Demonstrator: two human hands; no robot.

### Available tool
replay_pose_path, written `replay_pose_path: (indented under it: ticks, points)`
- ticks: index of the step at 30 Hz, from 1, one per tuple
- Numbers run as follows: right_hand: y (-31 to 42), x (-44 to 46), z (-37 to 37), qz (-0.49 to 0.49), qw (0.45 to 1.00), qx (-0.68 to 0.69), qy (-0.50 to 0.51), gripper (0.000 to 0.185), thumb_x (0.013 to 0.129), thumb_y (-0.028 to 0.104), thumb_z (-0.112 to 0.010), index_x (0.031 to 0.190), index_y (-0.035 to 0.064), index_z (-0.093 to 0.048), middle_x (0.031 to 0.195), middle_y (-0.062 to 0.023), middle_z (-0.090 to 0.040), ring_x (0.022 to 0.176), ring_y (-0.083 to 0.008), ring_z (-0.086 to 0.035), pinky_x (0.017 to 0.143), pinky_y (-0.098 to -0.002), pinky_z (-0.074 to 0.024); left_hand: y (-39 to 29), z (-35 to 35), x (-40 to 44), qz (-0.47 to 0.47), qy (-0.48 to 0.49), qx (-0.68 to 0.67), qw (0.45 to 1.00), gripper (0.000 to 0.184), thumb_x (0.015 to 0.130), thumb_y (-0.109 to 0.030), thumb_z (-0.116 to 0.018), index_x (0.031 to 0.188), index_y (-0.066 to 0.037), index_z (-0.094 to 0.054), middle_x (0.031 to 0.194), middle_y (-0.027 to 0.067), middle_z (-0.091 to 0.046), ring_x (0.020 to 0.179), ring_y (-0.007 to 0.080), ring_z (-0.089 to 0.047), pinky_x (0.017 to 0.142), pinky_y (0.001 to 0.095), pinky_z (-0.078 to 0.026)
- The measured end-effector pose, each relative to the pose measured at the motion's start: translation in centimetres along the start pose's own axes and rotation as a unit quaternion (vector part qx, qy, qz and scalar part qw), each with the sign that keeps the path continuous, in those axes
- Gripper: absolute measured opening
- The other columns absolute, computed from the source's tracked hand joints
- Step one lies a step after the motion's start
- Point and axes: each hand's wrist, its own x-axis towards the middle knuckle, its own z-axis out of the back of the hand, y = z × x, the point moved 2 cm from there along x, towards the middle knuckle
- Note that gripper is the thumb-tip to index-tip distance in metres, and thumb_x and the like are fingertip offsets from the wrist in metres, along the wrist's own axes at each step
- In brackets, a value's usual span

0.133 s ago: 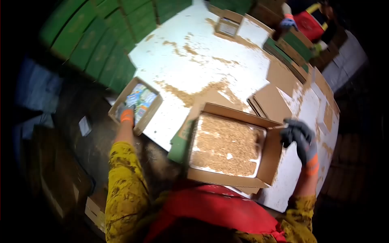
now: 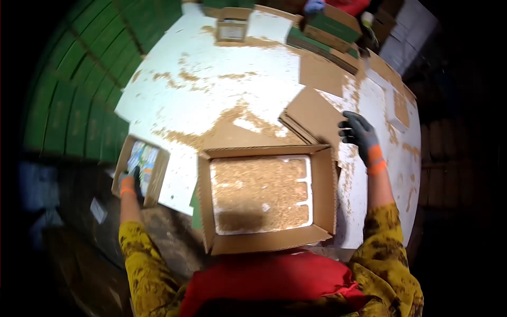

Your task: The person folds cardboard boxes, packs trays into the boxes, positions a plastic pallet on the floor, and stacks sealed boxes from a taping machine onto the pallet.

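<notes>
In front of me stands an open cardboard box [image 2: 269, 245], with a white tray [image 2: 311, 185] inside, filled nearly to its rim with tan wood shavings [image 2: 259, 190]. To the left, my left hand [image 2: 130, 184], in a grey and orange glove, reaches into a smaller cardboard box [image 2: 158, 174] of colourful printed packets [image 2: 142, 156]. Its fingers are at the packets, and their grip is not clear. My right hand [image 2: 358, 132], gloved alike, hovers beside stacked cardboard sheets [image 2: 314, 113], its fingers loosely curled and apart, holding nothing.
Loose shavings lie over the white table [image 2: 211, 58]. Green boxes [image 2: 66, 113] are stacked at the left. At the far side are a small labelled box [image 2: 232, 30], a green-and-brown box [image 2: 332, 26] and a co-worker's gloved hand [image 2: 368, 24]. A white block [image 2: 397, 111] lies at the right.
The view has turned, so the table and boxes appear shifted left. My right hand has moved up from beside the large box's right wall to near the cardboard sheets. My left hand stays in the small box.
</notes>
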Motion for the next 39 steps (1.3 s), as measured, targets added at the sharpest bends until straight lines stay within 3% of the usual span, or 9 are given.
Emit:
replay_pose_path:
  ticks: [6, 9, 15, 17, 23, 28, 35, 37, 39]
  points:
    - [-13.6, 9.4, 0.2, 0.045, 0.848, -0.529, 0.001, 0.083, 0.062, 0.048, -0.076, 0.129, 0.0099, -0.043, 0.131, -0.0171, -0.042, 0.119, -0.0347, -0.041, 0.097, -0.0412, -0.0380, 3.1, 0.5, 2.5, -0.011, -0.175, 0.080, 0.981, 0.042, 0.061, -0.024, -0.081, 0.087, 0.001, -0.060, 0.073, 0.0100, -0.062, 0.058, 0.0170, -0.054, 0.053, 0.0350, -0.045]
    - [-12.9, 9.4, -2.3, 0.039, 0.721, -0.692, -0.009, 0.086, 0.060, 0.047, -0.076, 0.130, 0.0129, -0.041, 0.129, -0.0155, -0.043, 0.116, -0.0368, -0.041, 0.096, -0.0404, -0.0382, 6.1, -0.4, 3.8, 0.055, -0.085, -0.203, 0.974, 0.032, 0.066, -0.013, -0.076, 0.091, -0.001, -0.059, 0.075, 0.0096, -0.061, 0.050, 0.0188, -0.053, 0.048, 0.0358, -0.046]
    - [-17.2, 10.2, 0.2, 0.181, 0.695, -0.686, 0.115, 0.064, 0.073, 0.031, -0.066, 0.127, 0.0082, -0.041, 0.125, -0.0138, -0.045, 0.110, -0.0340, -0.046, 0.092, -0.0413, -0.0406, -4.7, 1.8, -8.4, -0.096, -0.294, 0.175, 0.935, 0.029, 0.063, -0.023, -0.070, 0.087, -0.007, -0.063, 0.071, 0.0091, -0.064, 0.064, 0.0191, -0.061, 0.064, 0.0323, -0.049]
    - [-16.5, 8.9, 0.0, 0.166, 0.680, -0.696, 0.161, 0.057, 0.077, 0.026, -0.060, 0.127, 0.0077, -0.040, 0.125, -0.0138, -0.045, 0.111, -0.0325, -0.046, 0.093, -0.0409, -0.0406, 1.0, 2.0, -3.0, -0.129, -0.214, -0.032, 0.968, 0.029, 0.063, -0.026, -0.072, 0.084, -0.009, -0.065, 0.072, 0.0099, -0.065, 0.064, 0.0175, -0.062, 0.064, 0.0306, -0.049]
    - [-16.9, 8.1, 1.2, 0.254, 0.622, -0.727, 0.141, 0.044, 0.084, 0.013, -0.044, 0.127, 0.0076, -0.040, 0.126, -0.0123, -0.046, 0.114, -0.0284, -0.046, 0.090, -0.0379, -0.0432, 2.7, 4.1, -2.7, -0.081, -0.186, 0.019, 0.979, 0.032, 0.069, -0.023, -0.068, 0.094, -0.004, -0.066, 0.088, 0.0124, -0.068, 0.081, 0.0205, -0.064, 0.073, 0.0321, -0.048]
    - [-12.5, 9.2, -0.4, 0.351, 0.660, -0.664, -0.006, 0.021, 0.078, 0.008, -0.043, 0.090, 0.0033, -0.059, 0.088, -0.0185, -0.062, 0.082, -0.0337, -0.059, 0.073, -0.0414, -0.0479, -3.3, 5.9, -8.0, -0.115, -0.076, -0.153, 0.979, 0.024, 0.079, -0.020, -0.062, 0.089, 0.001, -0.063, 0.077, 0.0056, -0.062, 0.066, 0.0155, -0.055, 0.060, 0.0302, -0.045]
    - [-8.8, 6.2, -3.1, 0.145, 0.741, -0.655, 0.040, 0.022, 0.083, 0.026, -0.056, 0.099, 0.0122, -0.058, 0.106, -0.0120, -0.058, 0.095, -0.0285, -0.057, 0.082, -0.0388, -0.0454, -24.0, 4.1, -36.5, -0.502, -0.066, -0.128, 0.853, 0.019, 0.079, -0.002, -0.060, 0.097, 0.005, -0.059, 0.091, 0.0074, -0.060, 0.082, 0.0158, -0.055, 0.076, 0.0291, -0.046]
    - [-8.9, 4.7, -2.9, 0.167, 0.778, -0.605, -0.011, 0.024, 0.082, 0.028, -0.059, 0.104, 0.0181, -0.060, 0.103, -0.0070, -0.059, 0.095, -0.0269, -0.056, 0.083, -0.0376, -0.0455, -29.5, 2.7, -44.9, -0.777, -0.057, 0.155, 0.607, 0.035, 0.061, 0.001, -0.060, 0.095, -0.005, -0.062, 0.088, 0.0084, -0.057, 0.085, 0.0230, -0.056, 0.073, 0.0356, -0.046]
    - [-6.7, 2.2, -2.2, 0.245, 0.782, -0.566, -0.095, 0.024, 0.082, 0.026, -0.059, 0.104, 0.0187, -0.061, 0.101, -0.0063, -0.060, 0.094, -0.0273, -0.056, 0.082, -0.0367, -0.0459, -28.3, -1.6, -46.8, -0.792, -0.008, 0.218, 0.570, 0.024, 0.074, -0.010, -0.054, 0.097, -0.009, -0.062, 0.088, 0.0052, -0.057, 0.093, 0.0233, -0.054, 0.082, 0.0376, -0.042]
